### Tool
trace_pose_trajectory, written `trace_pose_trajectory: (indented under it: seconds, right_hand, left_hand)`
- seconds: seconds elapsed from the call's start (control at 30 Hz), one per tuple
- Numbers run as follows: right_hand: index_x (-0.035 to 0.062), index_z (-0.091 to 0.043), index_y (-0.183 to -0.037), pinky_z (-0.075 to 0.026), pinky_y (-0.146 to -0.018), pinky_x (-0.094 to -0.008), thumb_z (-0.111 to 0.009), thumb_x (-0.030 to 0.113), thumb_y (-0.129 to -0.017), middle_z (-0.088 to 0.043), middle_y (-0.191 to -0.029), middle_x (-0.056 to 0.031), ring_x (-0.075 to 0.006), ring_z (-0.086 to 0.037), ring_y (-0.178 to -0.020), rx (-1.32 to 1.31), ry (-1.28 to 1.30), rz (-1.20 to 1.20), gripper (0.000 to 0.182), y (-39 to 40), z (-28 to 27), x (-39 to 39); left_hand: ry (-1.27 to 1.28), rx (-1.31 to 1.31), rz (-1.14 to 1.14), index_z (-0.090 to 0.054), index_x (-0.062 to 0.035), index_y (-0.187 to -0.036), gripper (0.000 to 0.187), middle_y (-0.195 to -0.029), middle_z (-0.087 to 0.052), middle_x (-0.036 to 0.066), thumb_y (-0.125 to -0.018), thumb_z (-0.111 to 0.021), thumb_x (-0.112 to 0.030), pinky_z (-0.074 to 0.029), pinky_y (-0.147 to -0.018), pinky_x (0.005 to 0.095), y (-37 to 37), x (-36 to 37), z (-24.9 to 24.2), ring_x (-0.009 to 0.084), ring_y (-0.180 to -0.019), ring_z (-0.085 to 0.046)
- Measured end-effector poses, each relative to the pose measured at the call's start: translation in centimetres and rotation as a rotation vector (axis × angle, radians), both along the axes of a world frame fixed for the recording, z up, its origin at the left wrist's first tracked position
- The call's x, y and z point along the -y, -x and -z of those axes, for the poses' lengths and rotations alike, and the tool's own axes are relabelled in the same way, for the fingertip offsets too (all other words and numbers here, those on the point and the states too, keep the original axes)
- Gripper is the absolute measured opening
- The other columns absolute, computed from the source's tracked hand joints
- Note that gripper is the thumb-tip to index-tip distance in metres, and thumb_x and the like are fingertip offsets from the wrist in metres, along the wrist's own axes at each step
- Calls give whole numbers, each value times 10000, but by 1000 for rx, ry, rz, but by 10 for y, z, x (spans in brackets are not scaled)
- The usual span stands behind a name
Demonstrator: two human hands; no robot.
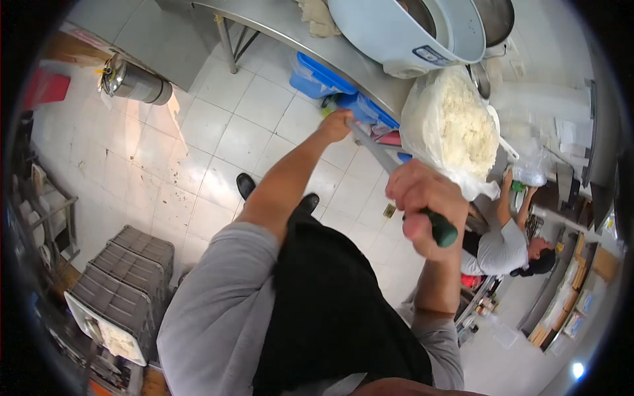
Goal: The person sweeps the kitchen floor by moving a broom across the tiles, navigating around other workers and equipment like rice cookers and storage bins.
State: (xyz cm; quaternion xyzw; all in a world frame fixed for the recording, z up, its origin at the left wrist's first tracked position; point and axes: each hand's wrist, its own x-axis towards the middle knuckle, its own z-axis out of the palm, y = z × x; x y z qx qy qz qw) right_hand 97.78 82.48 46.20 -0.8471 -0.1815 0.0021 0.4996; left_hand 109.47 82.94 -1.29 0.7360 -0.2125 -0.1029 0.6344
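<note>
My right hand [429,204] is wrapped around the dark green handle [439,231] of a long tool. Its straight grey shaft [373,146] runs up and to the left, where my left hand [337,125] closes around the far end. Whether the shaft is a rod or a blade is hard to tell. Just beyond my right hand, a clear plastic bag [419,112] holds a white, crumbly mass [465,129]. A white utensil handle [505,142] lies by the bag.
A steel table [277,20] carries a large light-blue tub [396,36]. Blue bins [317,76] stand beneath. Another person [505,247] works at the right. Stacked grey crates [125,277] stand lower left, a metal canister [135,82] upper left. Tiled floor [211,125] lies between.
</note>
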Motion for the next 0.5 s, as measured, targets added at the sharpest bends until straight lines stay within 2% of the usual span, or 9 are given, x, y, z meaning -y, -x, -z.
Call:
trace_pose_trajectory:
  seconds: [0.07, 0.13, 0.2, 0.27, 0.3, 0.37, 0.4, 0.47, 0.5]
  right_hand:
    - [71, -549, -716, -478, -603, -373, -808, 562, -881, -554, -696, -55, -270, -621, -671, 5, -120, -105, 580, 3, -2, -4]
    - [66, -553, -718, -482, -605, -373, -800, 559, -892, -556, -696, -59, -273, -622, -672, -34, -197, -128, 579, 14, -2, 4]
    - [59, -547, -714, -507, -618, -386, -758, 552, -939, -577, -710, -72, -278, -631, -687, -102, -319, -130, 582, 29, 1, 22]
    - [61, -544, -710, -516, -621, -393, -746, 538, -957, -587, -718, -74, -284, -634, -693, -113, -414, -126, 574, 49, 6, 37]
    - [62, -541, -706, -526, -624, -400, -734, 524, -974, -596, -726, -76, -290, -636, -699, -135, -508, -111, 567, 58, 10, 44]
    - [50, -533, -712, -534, -626, -407, -682, 500, -1021, -607, -739, -92, -300, -638, -706, -99, -517, -181, 566, 76, 23, 65]
    - [46, -533, -717, -534, -623, -407, -656, 506, -1035, -602, -734, -91, -298, -639, -709, -100, -486, -104, 573, 87, 29, 75]
    - [45, -533, -731, -538, -622, -404, -615, 526, -1053, -593, -723, -86, -299, -648, -708, -122, -476, 14, 585, 110, 22, 97]
    - [49, -534, -739, -543, -624, -402, -599, 541, -1056, -588, -717, -83, -301, -655, -706, -142, -497, 61, 589, 122, 8, 113]
  left_hand:
    - [-234, 32, 60, -679, -99, -901, 280, -982, -677, 138, -915, -799, -351, -540, -840, 456, 14, -56, -49, 366, -973, -663]
    - [-245, -65, 40, -683, -94, -907, 281, -985, -679, 149, -918, -794, -351, -540, -842, 467, 51, -81, -46, 377, -992, -670]
    - [-357, -161, -85, -683, -104, -913, 334, -1002, -668, 150, -946, -735, -432, -538, -876, 472, 86, -108, -56, 363, -1004, -660]
    - [-372, -132, -157, -681, -90, -899, 316, -988, -670, 156, -937, -751, -396, -537, -874, 478, 105, -140, -59, 374, -1005, -659]
    - [-387, -112, -220, -678, -75, -886, 301, -975, -672, 162, -928, -767, -359, -536, -872, 483, 114, -146, -61, 386, -1006, -657]
    - [-426, -85, -310, -678, -59, -877, 280, -976, -679, 172, -919, -773, -319, -531, -871, 497, 128, -151, -64, 399, -1006, -654]
    - [-457, -57, -391, -678, -44, -869, 259, -977, -685, 181, -910, -779, -280, -527, -871, 511, 133, -159, -59, 412, -1006, -651]
    - [-482, 75, -396, -694, -66, -858, 211, -984, -686, 179, -915, -783, -248, -532, -863, 498, 139, -141, -47, 411, -978, -660]
    - [-490, 60, -350, -695, -66, -837, 221, -979, -686, 180, -918, -777, -255, -531, -866, 502, 141, -123, -65, 411, -975, -661]
